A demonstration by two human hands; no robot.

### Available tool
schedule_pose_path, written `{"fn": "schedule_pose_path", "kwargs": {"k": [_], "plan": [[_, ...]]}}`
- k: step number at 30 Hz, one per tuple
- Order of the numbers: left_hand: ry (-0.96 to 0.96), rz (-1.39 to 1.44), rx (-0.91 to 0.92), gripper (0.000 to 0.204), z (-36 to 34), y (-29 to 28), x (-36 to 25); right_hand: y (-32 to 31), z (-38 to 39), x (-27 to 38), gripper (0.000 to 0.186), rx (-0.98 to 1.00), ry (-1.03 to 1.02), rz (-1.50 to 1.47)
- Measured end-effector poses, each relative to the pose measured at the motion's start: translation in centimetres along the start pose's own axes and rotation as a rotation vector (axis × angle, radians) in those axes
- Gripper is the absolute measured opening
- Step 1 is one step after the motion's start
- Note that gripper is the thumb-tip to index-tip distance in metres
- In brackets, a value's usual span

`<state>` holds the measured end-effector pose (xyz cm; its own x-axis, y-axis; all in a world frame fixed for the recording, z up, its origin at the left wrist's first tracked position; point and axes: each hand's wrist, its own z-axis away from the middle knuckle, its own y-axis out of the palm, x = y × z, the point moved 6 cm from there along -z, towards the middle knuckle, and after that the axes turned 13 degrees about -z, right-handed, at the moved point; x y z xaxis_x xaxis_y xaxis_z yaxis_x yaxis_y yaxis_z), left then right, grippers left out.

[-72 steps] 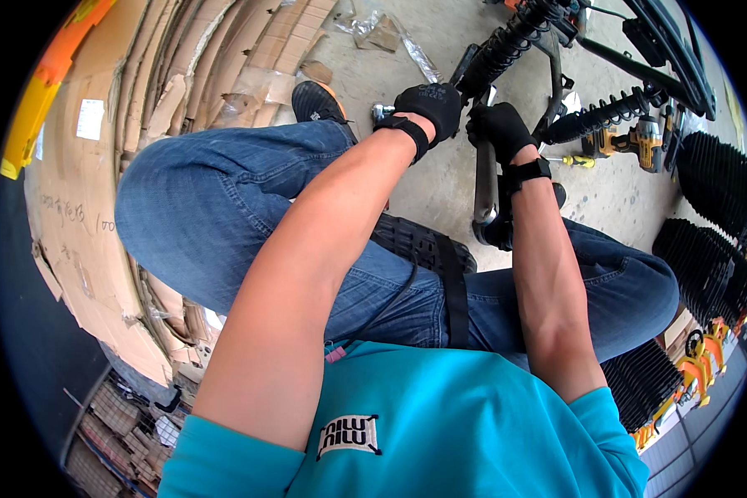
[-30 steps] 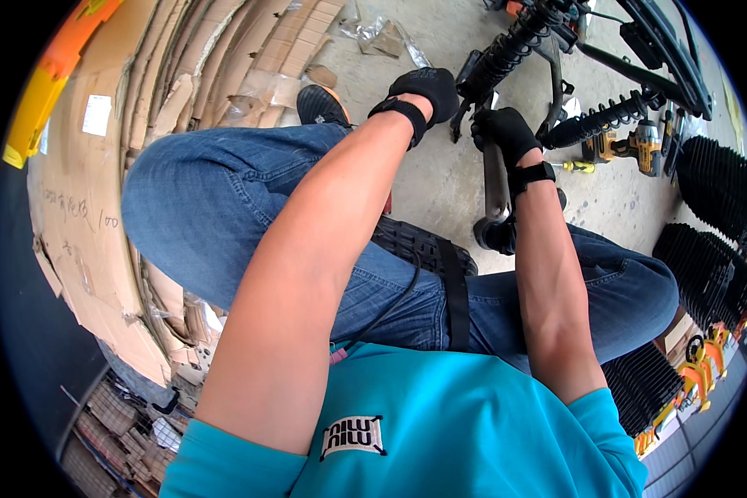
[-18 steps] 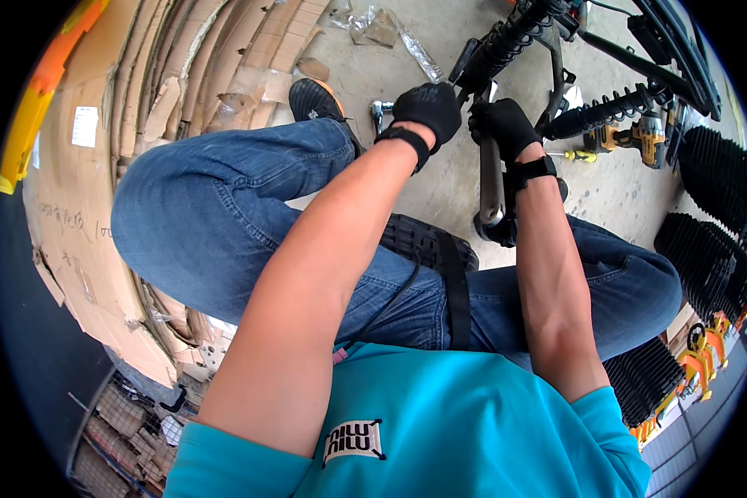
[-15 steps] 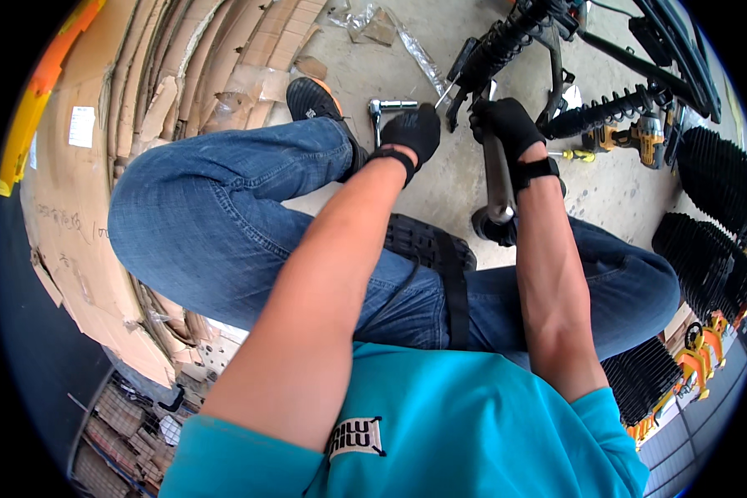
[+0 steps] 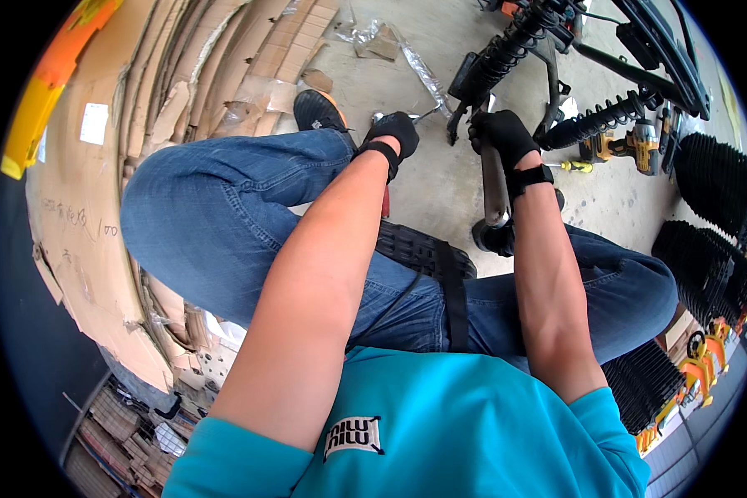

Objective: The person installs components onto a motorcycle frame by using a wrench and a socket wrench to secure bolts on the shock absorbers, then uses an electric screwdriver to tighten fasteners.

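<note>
My left hand (image 5: 393,135), in a black glove, is closed around a thin metal rod tool (image 5: 427,114) that looks like a hex key. The rod's tip points toward the lower end of a black coil-spring shock absorber (image 5: 506,51), apart from it. In its black glove, my right hand (image 5: 504,137) wraps around the upper end of a grey metal arm (image 5: 495,187), just below the frame. Behind my left hand a ratchet wrench (image 5: 377,116) on the floor is mostly hidden. A red piece (image 5: 385,202) shows beside my left forearm.
Stacked flattened cardboard (image 5: 83,216) fills the left side. At right lie a yellow-and-black power drill (image 5: 631,148) and a yellow-handled screwdriver (image 5: 574,166). Black ribbed parts (image 5: 705,266) stand beyond them. A second shock absorber (image 5: 598,118) and the black frame (image 5: 656,50) rise ahead.
My left hand has drawn back to the left with the rod tool, away from the shock absorber's lower end. My right hand keeps its hold on the metal arm.
</note>
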<state>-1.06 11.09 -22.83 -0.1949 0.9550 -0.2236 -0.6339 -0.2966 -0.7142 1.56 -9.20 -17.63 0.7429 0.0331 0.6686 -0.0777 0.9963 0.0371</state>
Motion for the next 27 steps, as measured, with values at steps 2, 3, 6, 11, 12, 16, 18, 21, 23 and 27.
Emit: {"fn": "schedule_pose_path", "kwargs": {"k": [2,3,6,11,12,16,18,21,23,27], "plan": [[0.127,-0.107,-0.063,0.028,-0.3,-1.8,-0.5,0.5,0.1,0.0,0.019,0.008,0.014,0.009],[0.188,-0.158,-0.111,0.029,-0.5,-3.1,-1.2,0.7,0.3,0.1,0.017,0.010,0.040,-0.009],[0.110,0.045,-0.144,0.033,0.9,-7.0,-3.2,0.0,-0.3,-0.4,0.016,0.008,0.044,-0.054],[0.153,-0.016,-0.081,0.034,2.0,-9.7,-5.7,0.2,-0.1,-0.1,0.019,0.006,0.021,-0.094],[0.150,-0.015,-0.088,0.033,1.9,-9.8,-6.0,0.3,0.0,0.0,0.019,0.010,0.020,-0.096],[0.174,-0.007,-0.094,0.034,1.5,-10.1,-6.6,0.2,0.0,-0.3,0.017,0.021,0.043,-0.045],[0.183,-0.023,-0.089,0.034,1.5,-10.3,-6.9,-0.1,-0.3,-0.5,0.016,0.013,0.056,0.008],[0.177,-0.030,-0.065,0.034,1.3,-10.4,-7.1,-0.1,-0.5,-0.4,0.017,0.000,0.055,0.054],[0.189,-0.043,-0.056,0.034,1.2,-10.5,-7.4,-0.1,-0.5,-0.3,0.018,0.005,0.048,0.042],[0.204,-0.043,-0.050,0.034,1.8,-10.7,-8.0,0.0,-0.6,-0.3,0.021,0.012,-0.002,0.076]]}}
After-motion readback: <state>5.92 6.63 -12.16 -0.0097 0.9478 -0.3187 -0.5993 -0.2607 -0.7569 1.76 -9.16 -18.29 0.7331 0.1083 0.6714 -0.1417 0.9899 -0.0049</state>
